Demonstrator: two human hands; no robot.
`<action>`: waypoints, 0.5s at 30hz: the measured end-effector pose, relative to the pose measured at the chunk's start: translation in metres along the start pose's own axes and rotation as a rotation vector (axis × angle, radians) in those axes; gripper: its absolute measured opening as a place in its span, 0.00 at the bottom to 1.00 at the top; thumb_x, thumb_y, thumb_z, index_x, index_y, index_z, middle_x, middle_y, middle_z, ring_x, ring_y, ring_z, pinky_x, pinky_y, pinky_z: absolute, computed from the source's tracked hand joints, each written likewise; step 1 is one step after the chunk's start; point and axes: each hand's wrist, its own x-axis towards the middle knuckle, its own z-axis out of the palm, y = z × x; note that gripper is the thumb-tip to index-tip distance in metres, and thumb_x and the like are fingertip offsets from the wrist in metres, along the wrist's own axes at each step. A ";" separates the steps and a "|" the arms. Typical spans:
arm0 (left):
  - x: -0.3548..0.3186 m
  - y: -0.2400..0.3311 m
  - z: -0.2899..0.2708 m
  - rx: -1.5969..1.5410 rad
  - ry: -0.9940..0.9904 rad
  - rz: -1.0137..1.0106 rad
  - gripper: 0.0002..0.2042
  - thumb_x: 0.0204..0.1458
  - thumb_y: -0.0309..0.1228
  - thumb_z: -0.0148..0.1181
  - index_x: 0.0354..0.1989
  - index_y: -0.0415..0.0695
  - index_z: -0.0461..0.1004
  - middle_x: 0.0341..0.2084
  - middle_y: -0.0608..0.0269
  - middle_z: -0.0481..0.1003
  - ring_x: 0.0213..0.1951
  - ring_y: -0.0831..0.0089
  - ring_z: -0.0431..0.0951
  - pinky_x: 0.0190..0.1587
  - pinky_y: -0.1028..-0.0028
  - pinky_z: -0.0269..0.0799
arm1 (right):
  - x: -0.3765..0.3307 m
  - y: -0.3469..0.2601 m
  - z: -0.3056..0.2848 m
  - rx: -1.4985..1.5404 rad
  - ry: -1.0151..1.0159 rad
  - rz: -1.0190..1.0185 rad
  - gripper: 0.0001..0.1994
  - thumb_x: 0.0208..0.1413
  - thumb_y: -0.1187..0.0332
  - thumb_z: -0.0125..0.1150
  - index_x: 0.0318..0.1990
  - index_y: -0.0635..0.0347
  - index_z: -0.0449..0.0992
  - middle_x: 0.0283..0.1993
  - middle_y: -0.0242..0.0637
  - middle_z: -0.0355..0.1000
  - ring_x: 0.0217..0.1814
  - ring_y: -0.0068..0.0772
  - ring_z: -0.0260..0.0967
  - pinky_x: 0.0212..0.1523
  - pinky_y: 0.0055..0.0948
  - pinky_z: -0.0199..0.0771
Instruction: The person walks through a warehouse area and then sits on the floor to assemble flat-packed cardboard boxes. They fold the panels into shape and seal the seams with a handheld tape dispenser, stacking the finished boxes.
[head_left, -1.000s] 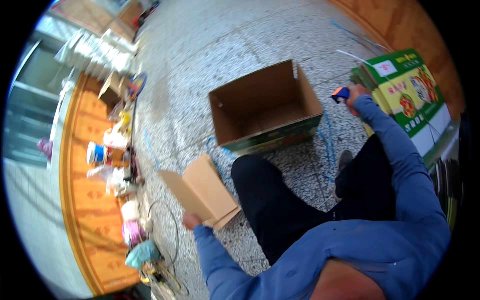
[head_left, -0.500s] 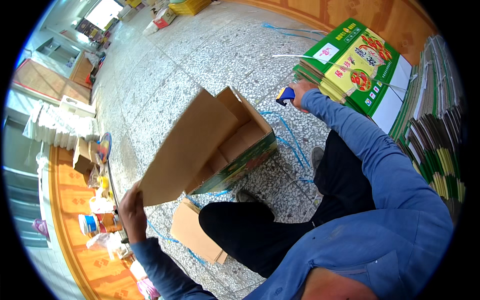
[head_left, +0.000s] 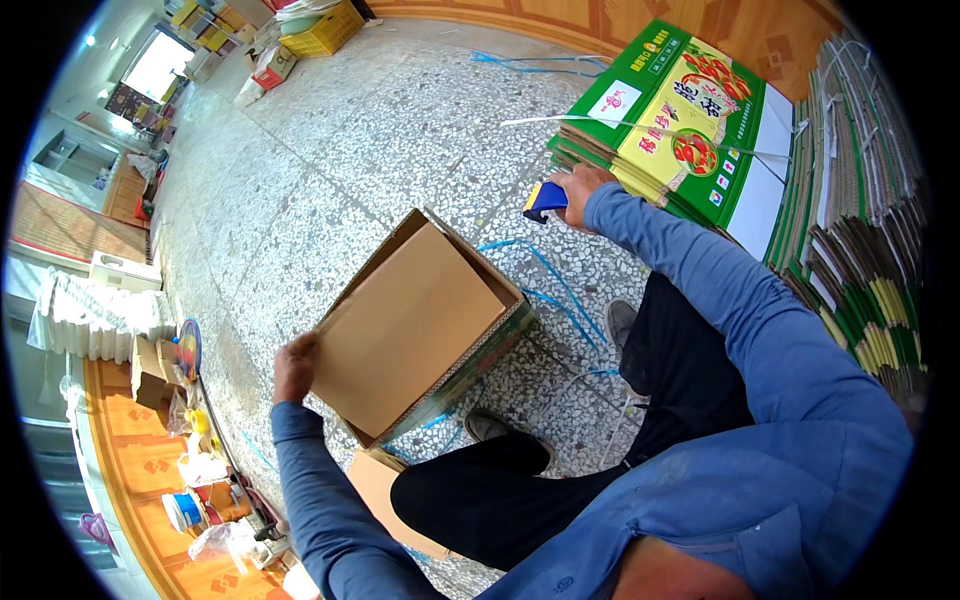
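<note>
An open cardboard box (head_left: 510,325) with green printed sides stands tilted in the view on the floor before me. A plain brown cardboard sheet (head_left: 410,320) lies across its opening, inside the rim at the far side. My left hand (head_left: 296,368) grips the sheet's left end, fingertips partly hidden. Off to the right, my right hand (head_left: 582,192) is closed round a small blue-and-yellow tool (head_left: 545,201) with a dark edge; its exact kind is unclear. That hand is beside a bundle of flat green-and-yellow printed cartons (head_left: 690,120) bound with a pale strap.
More flattened cartons (head_left: 860,200) are stacked along the right side. Blue strapping (head_left: 560,290) trails over the speckled floor (head_left: 330,150). By my left knee lie brown cardboard sheets (head_left: 385,490). Tubs, bags and a small carton (head_left: 150,372) line the left wall. A yellow crate (head_left: 325,32) stands far off.
My left hand has brought the cardboard sheet down from a raised slant onto the box opening. My right hand keeps hold of the tool near the cartons. The whole view has shifted slightly.
</note>
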 end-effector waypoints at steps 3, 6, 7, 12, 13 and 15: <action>0.005 -0.017 0.034 0.323 -0.023 -0.034 0.17 0.50 0.28 0.58 0.49 0.39 0.74 0.38 0.51 0.79 0.41 0.61 0.78 0.46 0.68 0.72 | 0.001 -0.002 -0.001 0.030 -0.008 -0.010 0.24 0.45 0.58 0.65 0.53 0.46 0.72 0.47 0.49 0.70 0.50 0.53 0.70 0.49 0.47 0.70; -0.001 0.007 0.065 0.741 0.101 0.056 0.22 0.47 0.33 0.62 0.51 0.39 0.71 0.45 0.47 0.75 0.48 0.49 0.73 0.49 0.62 0.70 | 0.001 -0.005 -0.002 -0.025 -0.009 -0.058 0.23 0.45 0.59 0.65 0.52 0.46 0.72 0.46 0.49 0.70 0.49 0.53 0.70 0.48 0.47 0.70; -0.005 0.023 0.076 0.769 0.164 0.136 0.23 0.47 0.35 0.63 0.51 0.39 0.71 0.46 0.46 0.74 0.49 0.48 0.72 0.49 0.62 0.70 | 0.002 -0.006 -0.001 -0.016 0.006 -0.062 0.23 0.43 0.63 0.63 0.50 0.48 0.74 0.46 0.50 0.73 0.51 0.52 0.70 0.50 0.45 0.71; -0.047 0.102 0.140 -0.174 -0.452 0.068 0.29 0.42 0.42 0.69 0.51 0.39 0.71 0.43 0.41 0.74 0.46 0.51 0.75 0.46 0.60 0.71 | 0.009 -0.005 0.008 0.036 0.047 -0.084 0.23 0.42 0.60 0.66 0.50 0.47 0.73 0.43 0.51 0.72 0.47 0.53 0.70 0.47 0.48 0.71; -0.056 0.110 0.153 0.001 -0.457 0.174 0.26 0.42 0.41 0.68 0.48 0.38 0.72 0.39 0.40 0.75 0.43 0.49 0.76 0.43 0.59 0.72 | 0.012 -0.004 0.010 0.051 0.031 -0.117 0.22 0.41 0.61 0.65 0.48 0.49 0.74 0.41 0.51 0.73 0.45 0.54 0.71 0.45 0.48 0.72; -0.067 0.116 0.175 0.321 -0.364 0.252 0.20 0.43 0.39 0.66 0.40 0.39 0.73 0.30 0.41 0.76 0.35 0.47 0.77 0.37 0.56 0.73 | 0.016 0.001 0.011 0.153 0.028 -0.089 0.19 0.40 0.61 0.64 0.43 0.50 0.75 0.37 0.50 0.73 0.41 0.55 0.72 0.43 0.48 0.73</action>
